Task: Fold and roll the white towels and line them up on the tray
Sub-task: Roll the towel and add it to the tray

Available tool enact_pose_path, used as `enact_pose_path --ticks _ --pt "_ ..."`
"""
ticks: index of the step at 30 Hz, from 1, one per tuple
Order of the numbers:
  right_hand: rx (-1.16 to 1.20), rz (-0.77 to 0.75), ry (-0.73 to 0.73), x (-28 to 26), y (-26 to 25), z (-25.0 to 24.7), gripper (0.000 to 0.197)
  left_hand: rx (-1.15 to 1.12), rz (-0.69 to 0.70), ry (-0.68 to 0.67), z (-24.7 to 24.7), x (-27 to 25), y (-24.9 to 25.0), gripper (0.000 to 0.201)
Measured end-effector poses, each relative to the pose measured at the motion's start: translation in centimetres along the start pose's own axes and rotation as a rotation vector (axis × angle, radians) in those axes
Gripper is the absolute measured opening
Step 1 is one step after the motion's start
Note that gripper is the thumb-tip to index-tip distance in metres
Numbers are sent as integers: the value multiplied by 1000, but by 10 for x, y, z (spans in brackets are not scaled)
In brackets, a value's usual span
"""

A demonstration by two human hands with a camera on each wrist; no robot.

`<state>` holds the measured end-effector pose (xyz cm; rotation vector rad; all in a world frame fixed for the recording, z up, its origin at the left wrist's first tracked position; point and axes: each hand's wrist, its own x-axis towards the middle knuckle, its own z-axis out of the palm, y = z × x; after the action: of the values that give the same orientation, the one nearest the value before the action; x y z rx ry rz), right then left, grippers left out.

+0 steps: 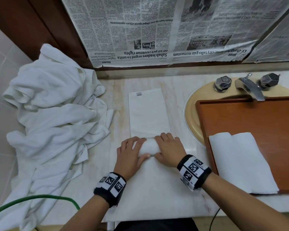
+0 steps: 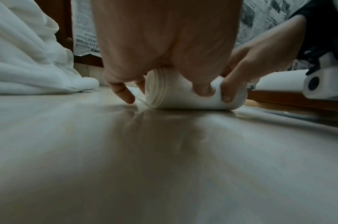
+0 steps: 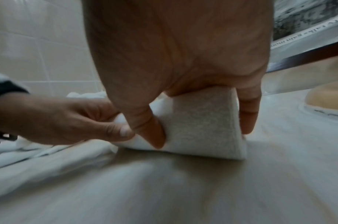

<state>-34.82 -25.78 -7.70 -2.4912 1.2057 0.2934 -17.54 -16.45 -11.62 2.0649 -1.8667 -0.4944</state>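
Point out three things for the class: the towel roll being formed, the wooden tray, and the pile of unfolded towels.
towel roll (image 1: 148, 145), head view, bare middle between the hands.
wooden tray (image 1: 240, 117), head view, bare floor.
pile of unfolded towels (image 1: 57, 110), head view, middle folds.

Both bare forearms reach forward side by side, each wrist wrapped in a black band with black-and-white square markers. The left hand (image 1: 129, 152) and right hand (image 1: 169, 150) lie palm-down, close together, thumbs nearly touching. Fingers of each hand curl over the top of a partly rolled white terry towel (image 1: 148, 146), while the thumbs press into its near side.
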Motion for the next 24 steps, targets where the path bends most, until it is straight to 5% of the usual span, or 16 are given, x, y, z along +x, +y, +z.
enact_pose_path --ticks 4,7,12,15,21,24 --pt "210 26 -3 -5 13 -4 69 39 -43 -155 -9 19 -8 71" --pt "45 -49 118 -14 11 7 76 -3 -119 -273 -19 36 -7 71" --pt "-47 -34 145 -2 5 15 71 -20 -112 -227 -19 34 -3 76" --pt "-5 -38 80 8 8 3 57 70 -48 -97 -14 24 -2 75" --pt "131 5 -130 19 14 -16 55 231 -134 -205 -25 37 5 98" --pt "204 39 -235 24 17 -20 55 307 -123 -244 -30 43 6 93"
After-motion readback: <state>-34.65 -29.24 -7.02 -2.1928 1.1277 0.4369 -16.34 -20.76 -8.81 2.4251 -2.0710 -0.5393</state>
